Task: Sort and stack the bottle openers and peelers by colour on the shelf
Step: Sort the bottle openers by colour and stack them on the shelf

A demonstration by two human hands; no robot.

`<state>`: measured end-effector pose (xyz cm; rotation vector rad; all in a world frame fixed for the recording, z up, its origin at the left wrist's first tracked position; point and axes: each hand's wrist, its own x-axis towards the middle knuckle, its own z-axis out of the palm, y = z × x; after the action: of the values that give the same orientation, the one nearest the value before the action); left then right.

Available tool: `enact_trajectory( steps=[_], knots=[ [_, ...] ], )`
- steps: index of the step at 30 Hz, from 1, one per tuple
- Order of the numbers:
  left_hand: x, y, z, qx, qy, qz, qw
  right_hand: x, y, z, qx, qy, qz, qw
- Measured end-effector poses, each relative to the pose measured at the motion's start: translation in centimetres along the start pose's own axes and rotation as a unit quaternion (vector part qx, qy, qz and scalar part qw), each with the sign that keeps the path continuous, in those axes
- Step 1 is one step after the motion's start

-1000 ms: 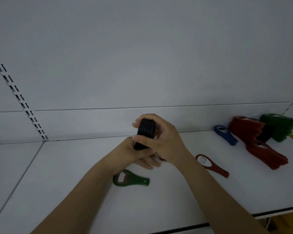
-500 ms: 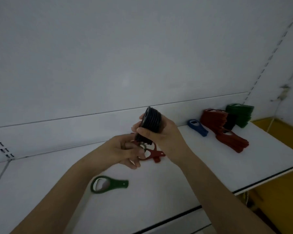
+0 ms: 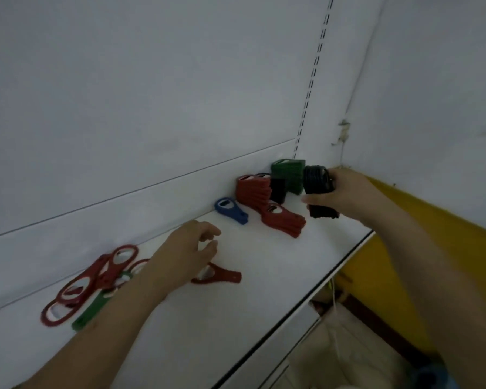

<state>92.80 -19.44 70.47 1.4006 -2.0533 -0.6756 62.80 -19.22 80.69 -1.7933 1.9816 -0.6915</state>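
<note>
On the shelf [image 3: 264,290] at far left lies a loose tangle of red openers [image 3: 93,279] over a green opener [image 3: 96,307]. The left hand [image 3: 185,254] hovers above a single red opener [image 3: 222,276], fingers loosely curled, holding nothing. Further right, the right hand [image 3: 340,192] has its fingers clamped on a black stack [image 3: 317,189], flat ribbed pieces bunched together, just beside the green pile [image 3: 289,175]. A slackened grip could fan the bundle out, toppling neighbouring stacks

The right hand [image 3: 345,195] reaches far forward on an outstretched arm, thumb and fingers curled in a tight grip round a stack of black bottle openers [image 3: 319,189]. The left hand [image 3: 185,254] hovers low, palm down, fingers loosely curled, holding nothing.
</note>
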Motion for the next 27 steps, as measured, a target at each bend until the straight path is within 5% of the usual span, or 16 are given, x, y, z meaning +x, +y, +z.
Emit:
enact_trajectory(
  steps=[10, 19, 27],
  knots=[
    [4.6, -2.5, 4.0, 0.077, 0.062, -0.025, 0.995, 13.4, -3.1, -1.9, -0.286, -0.121, -0.082, 0.947],
    [4.4, -3.9, 4.2, 0.088, 0.077, 0.019, 0.993, 12.3, 1.3, 0.4, -0.383, -0.278, -0.03, 0.881],
    [4.3, -4.1, 4.4, 0.094, 0.082, 0.036, 0.992, 12.3, 2.6, 3.6, -0.39, -0.276, 0.014, 0.879]
  ],
)
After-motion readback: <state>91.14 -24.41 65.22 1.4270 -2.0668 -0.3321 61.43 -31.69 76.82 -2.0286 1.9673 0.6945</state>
